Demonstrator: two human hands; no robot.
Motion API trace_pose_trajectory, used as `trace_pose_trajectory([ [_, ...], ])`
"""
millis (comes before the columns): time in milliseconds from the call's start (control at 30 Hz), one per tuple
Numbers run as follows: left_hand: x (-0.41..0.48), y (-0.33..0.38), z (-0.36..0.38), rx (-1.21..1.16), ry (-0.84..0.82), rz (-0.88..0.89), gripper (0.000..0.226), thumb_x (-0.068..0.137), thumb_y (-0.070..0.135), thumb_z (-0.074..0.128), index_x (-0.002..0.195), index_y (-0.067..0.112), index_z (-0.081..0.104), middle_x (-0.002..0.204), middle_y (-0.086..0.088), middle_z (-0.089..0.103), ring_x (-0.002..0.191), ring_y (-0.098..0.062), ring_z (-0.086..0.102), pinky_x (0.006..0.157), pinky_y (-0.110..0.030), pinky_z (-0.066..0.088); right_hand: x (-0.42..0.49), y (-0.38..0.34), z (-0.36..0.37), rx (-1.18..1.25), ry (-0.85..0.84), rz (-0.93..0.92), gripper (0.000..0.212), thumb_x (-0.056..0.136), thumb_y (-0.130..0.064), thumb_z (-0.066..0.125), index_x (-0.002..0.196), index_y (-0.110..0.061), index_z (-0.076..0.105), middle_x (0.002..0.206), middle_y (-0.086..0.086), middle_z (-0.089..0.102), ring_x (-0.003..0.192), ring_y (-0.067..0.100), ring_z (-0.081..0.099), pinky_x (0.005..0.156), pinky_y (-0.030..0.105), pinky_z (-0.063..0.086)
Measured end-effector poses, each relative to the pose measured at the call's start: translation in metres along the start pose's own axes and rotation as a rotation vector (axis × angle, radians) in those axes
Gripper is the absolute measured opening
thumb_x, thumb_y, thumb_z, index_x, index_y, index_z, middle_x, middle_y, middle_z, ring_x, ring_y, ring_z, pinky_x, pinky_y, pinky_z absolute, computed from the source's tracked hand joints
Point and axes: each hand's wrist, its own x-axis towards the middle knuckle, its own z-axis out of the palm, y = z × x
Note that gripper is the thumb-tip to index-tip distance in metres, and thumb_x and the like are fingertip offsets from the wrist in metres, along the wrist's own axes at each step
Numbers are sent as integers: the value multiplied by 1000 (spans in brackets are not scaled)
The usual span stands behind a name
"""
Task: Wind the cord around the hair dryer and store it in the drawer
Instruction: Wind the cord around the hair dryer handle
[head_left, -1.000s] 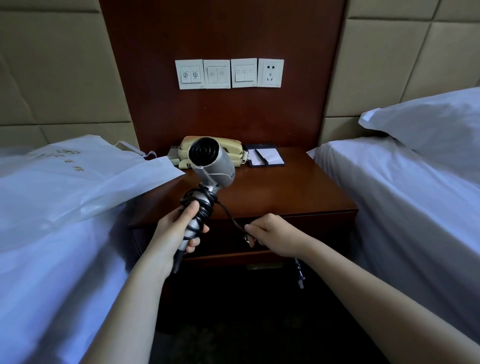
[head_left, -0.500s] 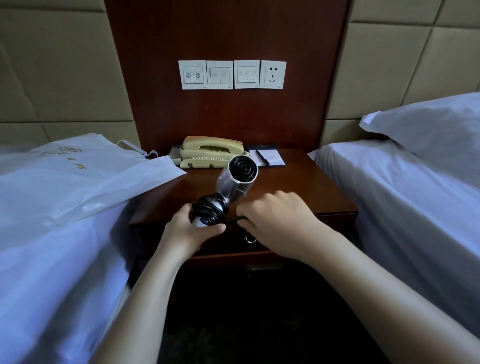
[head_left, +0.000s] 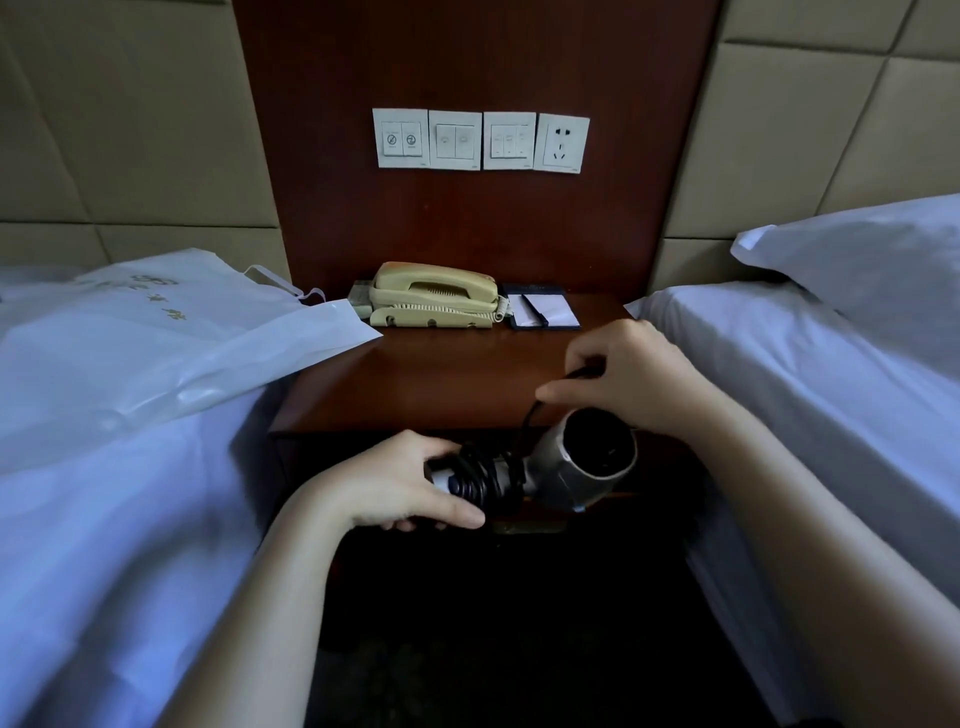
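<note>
A silver hair dryer (head_left: 576, 467) lies sideways in front of the dark wooden nightstand (head_left: 441, 384), its barrel pointing right and toward me. My left hand (head_left: 395, 483) grips its handle, where several black cord (head_left: 485, 475) loops are wound. One strand rises from the coil to my right hand (head_left: 623, 379), which pinches it above the barrel. The drawer front is mostly hidden behind the dryer and my hands, in shadow.
A beige telephone (head_left: 434, 296) and a notepad (head_left: 543, 312) sit at the back of the nightstand. A white plastic bag (head_left: 156, 348) lies on the left bed, overlapping the nightstand's corner. The right bed (head_left: 805, 389) has a pillow. Switches and a socket (head_left: 562, 143) are on the wall panel.
The dryer has tipped from upright to lying sideways and come lower. My right hand has lifted up and to the right, carrying the cord over the barrel.
</note>
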Motion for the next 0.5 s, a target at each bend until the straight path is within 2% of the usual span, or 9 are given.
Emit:
trace_pose_trajectory([
  [133, -5, -1, -2, -97, -188, 34, 49, 65, 33, 81, 108, 41, 60, 63, 2, 67, 43, -7, 46, 40, -18, 30, 3, 22, 14, 581, -241, 73, 37, 73, -37, 71, 49, -19, 50, 45, -5, 41, 47, 18, 37, 48, 27, 28],
  [233, -4, -3, 0, -190, -247, 73, 55, 56, 40, 80, 108, 35, 63, 62, -1, 66, 42, -11, 42, 39, -20, 29, 0, 26, 27, 800, -313, 114, 35, 82, -25, 63, 53, -11, 47, 42, -12, 44, 41, 2, 39, 45, 14, 32],
  [267, -4, -5, -1, -236, -254, 101, 54, 55, 39, 79, 107, 31, 65, 62, -3, 65, 40, -12, 41, 39, -19, 28, -2, 26, 27, 871, -319, 126, 35, 79, -26, 68, 55, -10, 49, 43, -11, 48, 41, -1, 42, 46, 11, 35],
  [333, -4, -7, -1, -360, -283, 171, 44, 56, 36, 81, 97, 26, 70, 62, -8, 62, 37, -12, 38, 38, -18, 26, -10, 23, 23, 997, -300, 137, 37, 54, -41, 86, 54, -15, 60, 45, -7, 57, 44, -4, 48, 50, 10, 40],
  [367, -4, -8, -1, -432, -310, 206, 41, 56, 38, 83, 92, 24, 71, 63, -9, 61, 36, -12, 37, 38, -16, 27, -13, 26, 25, 1041, -283, 179, 42, 45, -46, 88, 50, -14, 62, 48, -4, 61, 46, -5, 50, 55, 11, 42],
  [400, -3, -10, -1, -506, -335, 246, 43, 54, 42, 86, 88, 21, 70, 63, -9, 60, 35, -11, 36, 37, -14, 27, -16, 25, 28, 1088, -279, 281, 35, 55, -39, 86, 53, -15, 60, 59, -1, 65, 52, -4, 52, 62, 16, 45],
  [433, -1, -11, 0, -580, -349, 282, 49, 53, 46, 87, 87, 16, 68, 63, -9, 60, 34, -9, 36, 37, -12, 28, -16, 28, 39, 1124, -264, 396, 22, 79, -24, 72, 63, -17, 58, 75, 5, 67, 60, 1, 54, 70, 23, 47],
  [467, 1, -13, 1, -657, -354, 309, 57, 52, 49, 87, 87, 10, 64, 64, -8, 60, 33, -7, 36, 36, -10, 28, -16, 26, 48, 1155, -246, 529, 26, 93, -10, 50, 69, -17, 56, 81, 10, 65, 62, 6, 53, 71, 27, 47],
  [500, 4, -14, 2, -740, -353, 329, 62, 53, 49, 87, 87, 5, 60, 64, -8, 60, 33, -5, 36, 36, -9, 28, -14, 23, 58, 1215, -244, 581, 37, 97, -2, 36, 69, -16, 57, 73, 8, 62, 56, 7, 50, 64, 26, 47],
])
